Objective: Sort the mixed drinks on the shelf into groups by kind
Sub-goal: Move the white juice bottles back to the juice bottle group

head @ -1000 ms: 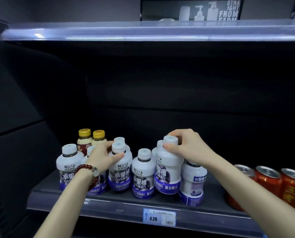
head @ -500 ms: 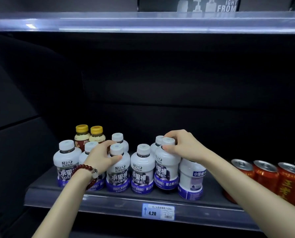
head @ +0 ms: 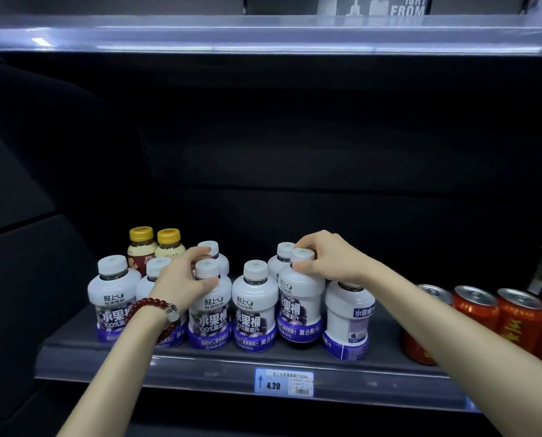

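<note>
My left hand [head: 181, 282] gripped one white bottle [head: 209, 305] at its neck, while my right hand [head: 329, 258] pinched another bottle [head: 299, 302] by its cap on the shelf [head: 200, 372].

Right-held bottle [head: 299, 298] lowered into front row since earlier.

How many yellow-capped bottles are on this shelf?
2: the left yellow-capped bottle and the right yellow-capped bottle stand side by side at the back left, behind the white bottles. More may be hidden.
</note>
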A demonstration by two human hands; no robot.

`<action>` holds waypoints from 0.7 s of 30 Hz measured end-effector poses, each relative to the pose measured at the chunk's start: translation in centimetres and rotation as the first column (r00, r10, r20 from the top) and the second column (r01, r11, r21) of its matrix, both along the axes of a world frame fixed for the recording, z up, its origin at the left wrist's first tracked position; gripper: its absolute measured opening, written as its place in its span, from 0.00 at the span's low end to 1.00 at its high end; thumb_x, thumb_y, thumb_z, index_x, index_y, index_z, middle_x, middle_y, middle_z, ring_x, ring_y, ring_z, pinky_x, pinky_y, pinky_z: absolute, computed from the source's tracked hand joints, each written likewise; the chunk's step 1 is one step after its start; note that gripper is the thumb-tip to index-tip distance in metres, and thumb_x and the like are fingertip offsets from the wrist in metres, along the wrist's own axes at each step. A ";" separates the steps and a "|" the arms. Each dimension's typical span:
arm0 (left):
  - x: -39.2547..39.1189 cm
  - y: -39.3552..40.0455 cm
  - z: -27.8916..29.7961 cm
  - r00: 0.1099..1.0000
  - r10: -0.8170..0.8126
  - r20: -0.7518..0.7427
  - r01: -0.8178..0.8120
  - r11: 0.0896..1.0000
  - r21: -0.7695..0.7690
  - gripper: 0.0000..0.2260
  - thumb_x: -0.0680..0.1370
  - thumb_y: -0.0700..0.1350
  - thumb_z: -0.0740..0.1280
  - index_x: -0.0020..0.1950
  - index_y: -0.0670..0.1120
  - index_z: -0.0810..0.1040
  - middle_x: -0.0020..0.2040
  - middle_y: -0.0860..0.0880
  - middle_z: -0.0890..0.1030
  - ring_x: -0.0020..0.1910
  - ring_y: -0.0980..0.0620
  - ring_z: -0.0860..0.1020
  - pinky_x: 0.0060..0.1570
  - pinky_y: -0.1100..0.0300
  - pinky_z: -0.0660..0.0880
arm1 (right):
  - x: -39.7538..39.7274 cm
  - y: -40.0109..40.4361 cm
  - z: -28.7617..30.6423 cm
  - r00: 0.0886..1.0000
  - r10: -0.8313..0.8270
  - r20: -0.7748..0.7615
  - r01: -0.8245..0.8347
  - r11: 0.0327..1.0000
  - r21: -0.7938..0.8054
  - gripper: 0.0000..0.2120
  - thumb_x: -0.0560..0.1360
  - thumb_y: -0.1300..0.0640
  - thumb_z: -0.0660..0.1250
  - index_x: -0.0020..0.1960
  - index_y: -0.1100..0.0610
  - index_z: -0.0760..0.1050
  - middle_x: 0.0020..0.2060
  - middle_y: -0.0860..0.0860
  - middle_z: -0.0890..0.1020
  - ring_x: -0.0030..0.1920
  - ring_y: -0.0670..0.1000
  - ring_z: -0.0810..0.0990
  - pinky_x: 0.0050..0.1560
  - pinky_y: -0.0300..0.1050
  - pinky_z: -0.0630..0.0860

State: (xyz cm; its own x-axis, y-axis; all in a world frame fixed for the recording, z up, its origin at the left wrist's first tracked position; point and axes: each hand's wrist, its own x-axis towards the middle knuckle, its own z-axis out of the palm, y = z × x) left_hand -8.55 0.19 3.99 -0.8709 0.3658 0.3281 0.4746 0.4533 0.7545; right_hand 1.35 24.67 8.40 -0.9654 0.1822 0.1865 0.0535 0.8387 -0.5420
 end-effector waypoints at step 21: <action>6.8 8.5 4.0 0.977 -0.138 -0.161 0.178 0.945 0.274 0.12 0.74 0.40 0.67 0.57 0.49 0.80 0.53 0.54 0.81 0.54 0.57 0.78 0.52 0.67 0.71 | 5.0 1.1 1.0 0.961 -0.114 -0.253 0.050 0.968 -0.245 0.17 0.72 0.56 0.72 0.61 0.55 0.80 0.55 0.51 0.84 0.55 0.46 0.82 0.56 0.37 0.77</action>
State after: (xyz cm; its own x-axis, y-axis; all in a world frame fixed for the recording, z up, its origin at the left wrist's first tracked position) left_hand -1.74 8.71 8.00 -0.7484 0.3683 0.5517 0.6310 0.1389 0.7632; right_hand 6.30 25.74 9.44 -0.8673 0.3280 0.3744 -0.0542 0.6855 -0.7261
